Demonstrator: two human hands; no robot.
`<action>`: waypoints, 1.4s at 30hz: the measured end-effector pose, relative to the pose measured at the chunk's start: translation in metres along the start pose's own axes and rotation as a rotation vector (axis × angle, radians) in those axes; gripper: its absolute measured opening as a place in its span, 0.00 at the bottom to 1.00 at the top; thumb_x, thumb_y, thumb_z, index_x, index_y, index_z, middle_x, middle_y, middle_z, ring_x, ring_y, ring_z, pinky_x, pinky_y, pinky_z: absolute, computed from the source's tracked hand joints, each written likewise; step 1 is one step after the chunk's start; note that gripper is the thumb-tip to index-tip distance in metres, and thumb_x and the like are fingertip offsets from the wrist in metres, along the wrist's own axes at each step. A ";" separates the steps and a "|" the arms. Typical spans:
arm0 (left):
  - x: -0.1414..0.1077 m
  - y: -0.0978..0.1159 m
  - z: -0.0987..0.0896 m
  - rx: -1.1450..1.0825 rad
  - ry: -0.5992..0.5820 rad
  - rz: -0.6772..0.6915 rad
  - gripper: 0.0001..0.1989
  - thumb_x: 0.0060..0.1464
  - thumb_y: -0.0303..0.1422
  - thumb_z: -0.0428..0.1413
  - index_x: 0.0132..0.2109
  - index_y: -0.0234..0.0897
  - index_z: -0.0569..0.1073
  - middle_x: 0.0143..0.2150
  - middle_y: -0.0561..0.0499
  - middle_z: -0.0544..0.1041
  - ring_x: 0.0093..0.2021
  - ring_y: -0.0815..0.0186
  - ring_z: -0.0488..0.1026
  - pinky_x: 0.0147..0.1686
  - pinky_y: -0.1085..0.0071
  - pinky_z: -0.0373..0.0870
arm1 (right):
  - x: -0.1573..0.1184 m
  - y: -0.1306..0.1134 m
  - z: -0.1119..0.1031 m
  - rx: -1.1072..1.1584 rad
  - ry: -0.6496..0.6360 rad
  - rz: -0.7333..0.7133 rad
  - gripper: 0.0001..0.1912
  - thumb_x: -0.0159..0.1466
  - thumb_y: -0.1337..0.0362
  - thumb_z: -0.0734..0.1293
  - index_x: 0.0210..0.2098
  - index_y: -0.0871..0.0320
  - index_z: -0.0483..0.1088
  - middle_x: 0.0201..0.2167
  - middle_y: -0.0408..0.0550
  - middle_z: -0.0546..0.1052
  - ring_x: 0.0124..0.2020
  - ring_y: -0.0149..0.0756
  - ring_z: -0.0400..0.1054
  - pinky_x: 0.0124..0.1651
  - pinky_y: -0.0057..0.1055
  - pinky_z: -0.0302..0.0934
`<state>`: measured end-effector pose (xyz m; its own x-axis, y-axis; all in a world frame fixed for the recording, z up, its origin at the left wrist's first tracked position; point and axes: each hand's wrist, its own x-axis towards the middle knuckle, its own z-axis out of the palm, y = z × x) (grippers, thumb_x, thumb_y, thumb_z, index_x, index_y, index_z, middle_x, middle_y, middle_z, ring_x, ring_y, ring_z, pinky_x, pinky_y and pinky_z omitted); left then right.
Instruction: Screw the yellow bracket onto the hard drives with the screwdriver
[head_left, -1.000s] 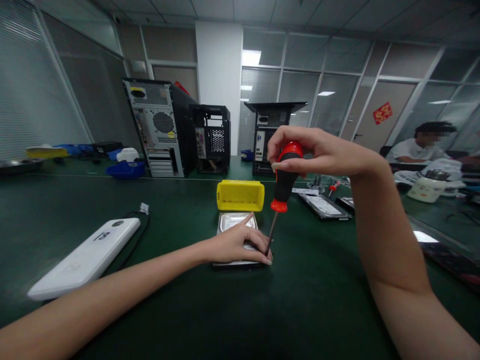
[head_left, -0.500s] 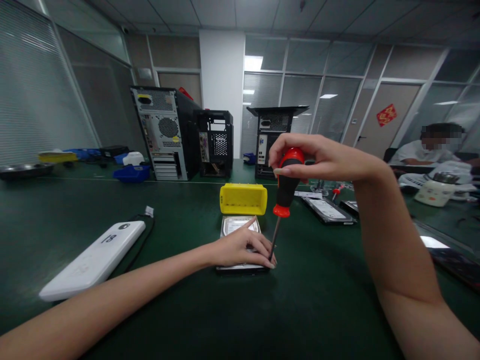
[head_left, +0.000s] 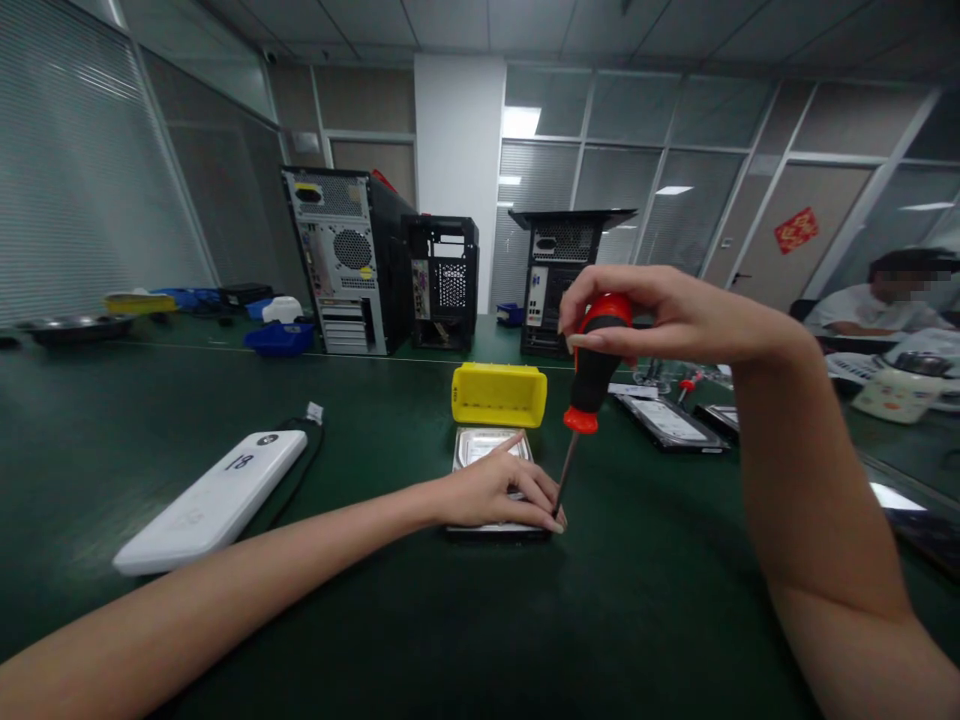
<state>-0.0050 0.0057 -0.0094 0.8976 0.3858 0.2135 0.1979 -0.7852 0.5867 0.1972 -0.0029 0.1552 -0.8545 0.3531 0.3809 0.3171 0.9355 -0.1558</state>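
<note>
A hard drive (head_left: 472, 442) with a silvery top lies flat on the green table in front of me. Across it lies my left hand (head_left: 506, 492), its thumb and curled fingers gripping the drive near the front right corner and partly covering its top. My right hand (head_left: 626, 315) is closed around the red-and-black handle of a screwdriver (head_left: 595, 370), held nearly upright with a slight tilt. The screwdriver's tip reaches down to the drive's right edge, between my left fingertips. Any screw there is hidden.
A yellow bin (head_left: 499, 397) stands right behind the drive. A white power bank (head_left: 217, 500) with a cable lies left. Other hard drives (head_left: 671, 420) lie to the right. Computer cases (head_left: 345, 260) line the back, near a blue tray (head_left: 279, 340). A person (head_left: 881, 300) sits at far right.
The whole view has shifted slightly, so everything appears further right. My hands, the screwdriver and the hard drive keep nearly the same positions relative to each other.
</note>
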 end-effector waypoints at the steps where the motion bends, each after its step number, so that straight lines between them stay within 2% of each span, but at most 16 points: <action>1: 0.000 0.001 0.000 0.006 -0.006 0.000 0.06 0.56 0.31 0.55 0.40 0.42 0.77 0.45 0.54 0.77 0.51 0.67 0.70 0.62 0.57 0.21 | 0.000 0.000 0.000 -0.006 -0.010 -0.004 0.11 0.61 0.61 0.63 0.41 0.62 0.66 0.38 0.47 0.70 0.38 0.30 0.65 0.39 0.26 0.60; 7: -0.001 0.007 -0.002 0.049 -0.023 0.027 0.07 0.56 0.31 0.54 0.40 0.43 0.76 0.46 0.55 0.77 0.55 0.67 0.67 0.63 0.59 0.24 | 0.001 0.001 0.000 -0.008 -0.059 -0.030 0.10 0.62 0.62 0.63 0.38 0.63 0.68 0.34 0.46 0.70 0.32 0.27 0.64 0.33 0.23 0.59; 11: -0.001 0.009 -0.003 0.063 -0.041 0.017 0.07 0.57 0.31 0.54 0.39 0.44 0.76 0.48 0.56 0.76 0.56 0.66 0.66 0.63 0.57 0.26 | 0.001 -0.001 0.000 0.027 -0.071 0.006 0.11 0.62 0.60 0.63 0.38 0.63 0.68 0.32 0.45 0.70 0.27 0.23 0.63 0.27 0.22 0.58; 18: -0.001 0.006 -0.003 0.043 -0.040 0.021 0.07 0.57 0.30 0.54 0.42 0.41 0.76 0.50 0.54 0.75 0.58 0.66 0.64 0.63 0.58 0.33 | -0.001 -0.002 -0.001 0.064 -0.072 0.054 0.10 0.60 0.61 0.64 0.37 0.62 0.68 0.33 0.45 0.71 0.23 0.21 0.64 0.23 0.17 0.61; 23: 0.000 0.005 -0.002 0.031 -0.037 0.027 0.07 0.56 0.30 0.54 0.41 0.41 0.76 0.49 0.53 0.76 0.56 0.65 0.66 0.63 0.58 0.37 | 0.000 0.000 0.000 0.064 -0.083 0.031 0.10 0.60 0.62 0.65 0.38 0.63 0.69 0.33 0.45 0.71 0.25 0.22 0.65 0.24 0.17 0.62; 30: 0.000 -0.001 -0.002 -0.132 0.012 0.027 0.07 0.53 0.30 0.57 0.41 0.39 0.77 0.46 0.51 0.77 0.51 0.67 0.71 0.59 0.65 0.54 | 0.000 -0.001 0.000 0.074 -0.082 0.066 0.08 0.60 0.62 0.64 0.38 0.59 0.69 0.34 0.45 0.72 0.25 0.25 0.66 0.23 0.21 0.62; 42: 0.001 -0.001 -0.001 -0.140 0.005 0.084 0.07 0.53 0.29 0.57 0.40 0.34 0.77 0.44 0.48 0.78 0.48 0.67 0.72 0.54 0.69 0.61 | -0.001 0.002 -0.001 0.060 -0.042 0.063 0.10 0.59 0.60 0.65 0.37 0.58 0.70 0.34 0.45 0.72 0.27 0.27 0.65 0.24 0.22 0.61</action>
<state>-0.0044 0.0074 -0.0089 0.9067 0.3239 0.2701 0.0650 -0.7400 0.6694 0.1991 -0.0011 0.1553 -0.8505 0.4091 0.3305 0.3465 0.9087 -0.2330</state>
